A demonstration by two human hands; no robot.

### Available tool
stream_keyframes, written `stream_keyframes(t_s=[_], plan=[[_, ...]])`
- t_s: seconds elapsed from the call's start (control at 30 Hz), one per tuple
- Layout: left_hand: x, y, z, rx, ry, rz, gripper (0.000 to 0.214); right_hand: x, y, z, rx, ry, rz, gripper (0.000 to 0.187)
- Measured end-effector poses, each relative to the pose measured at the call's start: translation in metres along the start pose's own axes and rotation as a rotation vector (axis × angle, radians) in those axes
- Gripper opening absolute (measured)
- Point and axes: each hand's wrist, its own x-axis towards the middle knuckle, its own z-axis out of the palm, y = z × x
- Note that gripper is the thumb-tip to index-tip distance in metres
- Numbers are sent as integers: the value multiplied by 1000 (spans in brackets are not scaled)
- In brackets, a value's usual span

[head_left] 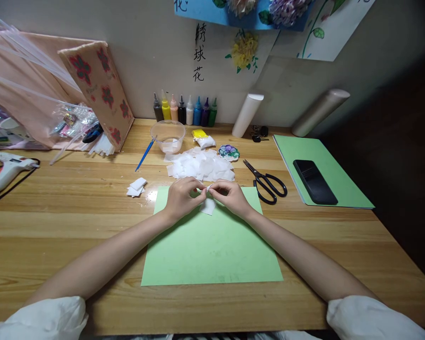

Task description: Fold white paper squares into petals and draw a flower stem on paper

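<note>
Over the far part of a green paper sheet (212,250), my left hand (184,196) and my right hand (232,196) meet fingertip to fingertip. Both are closed in a pinch on a small piece of white paper (208,188), its shape partly hidden by the fingers. Just below it, another white paper piece (208,207) shows against the green; I cannot tell if the two are joined. Right behind my hands spreads a pile of white paper pieces (200,164). A few more white squares (136,187) lie to the left of my left hand.
Black-handled scissors (267,182) lie right of the pile, a blue pen-like tool (146,153) left of it. Behind stand a clear plastic bowl (168,134) and several paint bottles (182,111). A phone (315,182) rests on green paper at right; a glue gun (10,170) lies far left.
</note>
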Motion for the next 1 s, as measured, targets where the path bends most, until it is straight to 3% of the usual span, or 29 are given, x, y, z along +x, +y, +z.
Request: stream_keyframes(t_s=[0.7,1.0], plan=[[-1,-2,1,30,7,39,7,-1,0,0,-10,-35,9,16],[0,1,-1,1,-2,-38,7,0,-2,0,-16,-17,-13,13]])
